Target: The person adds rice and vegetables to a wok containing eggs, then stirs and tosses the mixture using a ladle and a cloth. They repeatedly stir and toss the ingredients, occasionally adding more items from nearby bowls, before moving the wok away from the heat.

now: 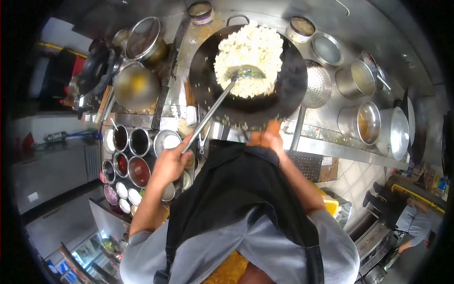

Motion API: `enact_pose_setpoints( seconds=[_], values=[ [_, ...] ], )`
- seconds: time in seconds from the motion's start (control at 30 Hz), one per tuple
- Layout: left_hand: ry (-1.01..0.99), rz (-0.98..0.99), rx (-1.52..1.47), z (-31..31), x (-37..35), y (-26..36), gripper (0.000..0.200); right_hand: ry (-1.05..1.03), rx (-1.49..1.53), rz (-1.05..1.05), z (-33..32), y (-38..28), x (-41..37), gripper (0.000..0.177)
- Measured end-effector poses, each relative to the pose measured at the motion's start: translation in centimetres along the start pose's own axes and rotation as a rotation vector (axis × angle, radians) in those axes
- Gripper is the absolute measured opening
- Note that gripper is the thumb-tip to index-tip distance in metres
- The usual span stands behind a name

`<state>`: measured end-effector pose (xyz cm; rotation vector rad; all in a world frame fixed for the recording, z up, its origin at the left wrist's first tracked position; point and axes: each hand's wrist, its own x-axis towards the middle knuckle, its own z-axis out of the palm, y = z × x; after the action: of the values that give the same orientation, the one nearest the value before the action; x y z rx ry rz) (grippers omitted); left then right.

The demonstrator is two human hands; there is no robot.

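Observation:
My left hand (173,164) is wrapped round the handle of a long metal ladle (211,112). Its bowl lies in the pale fried rice (248,52), with green bits in and around it. The rice fills the far part of a large black wok (201,71). At the wok's near edge my right hand (270,141) is closed on an orange-brown cloth (273,128) against the rim. Part of that hand is blurred.
Left of the wok stand a lidded pot (143,40) and several sauce containers (139,171). On the right are a perforated strainer (317,85), a steel pot (355,79) and more pots. Another person (412,222) is far off at the lower right.

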<state>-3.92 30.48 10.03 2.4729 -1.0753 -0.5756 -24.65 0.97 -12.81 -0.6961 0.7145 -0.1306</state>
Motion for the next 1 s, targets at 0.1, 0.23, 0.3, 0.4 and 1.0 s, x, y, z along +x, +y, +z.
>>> enact_pose_setpoints(
  seconds=[0.1,0.23,0.3,0.4,1.0],
  values=[
    [-0.154,-0.199,-0.02,-4.1,-0.6,2.4,0.059,0.046,0.13,0.069,7.4,-7.6,-1.0,0.037],
    [-0.152,-0.301,-0.241,-7.1,-1.1,1.9,0.056,0.107,0.167,-0.026,9.0,-8.5,-1.8,0.029],
    [-0.16,-0.434,-0.448,-8.3,-1.4,2.7,0.057,0.102,0.167,-0.039,9.2,-8.6,-2.4,0.029],
    [-0.096,-0.391,-0.507,-9.0,-0.7,1.5,0.06,0.146,0.118,-0.104,9.4,-8.8,-2.9,0.03],
    [-0.605,-0.598,-1.567,-0.3,0.7,1.4,0.063,0.336,-0.177,-0.111,5.8,-7.5,-6.1,0.026]
  ],
)
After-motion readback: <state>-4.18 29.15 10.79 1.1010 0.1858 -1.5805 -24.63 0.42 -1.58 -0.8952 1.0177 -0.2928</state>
